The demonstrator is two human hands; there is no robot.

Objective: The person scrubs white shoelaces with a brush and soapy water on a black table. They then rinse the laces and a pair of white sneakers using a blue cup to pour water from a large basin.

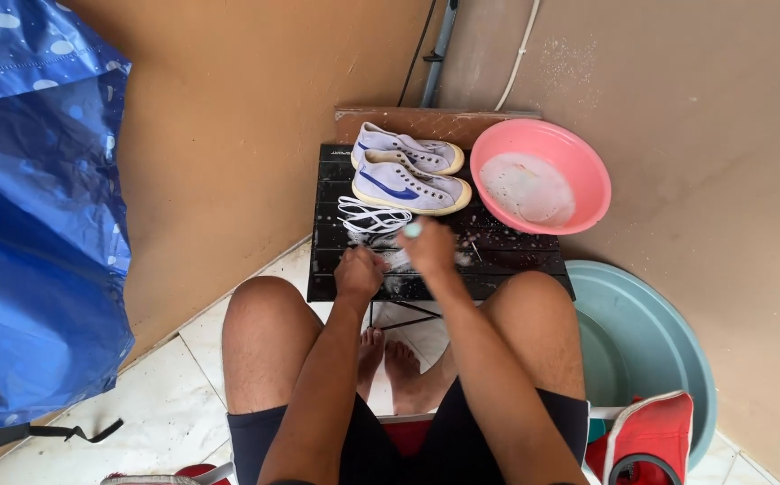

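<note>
Big blue tarp (35, 216) hangs on the left, and a teal basin (650, 350) sits on the floor at the right. A small black slatted table (336, 269) stands in front of the knees, with a pink bowl (587, 166) of soapy water on its far right corner. Two white sneakers (408, 175) with blue stripes lie at the far edge. A pile of white laces (372, 217) sits just nearer. The left hand (358, 272) is closed, pressing a lace onto the table. The right hand (427, 247) is wrapped around a small light-green brush (413, 230), right beside the laces.
</note>
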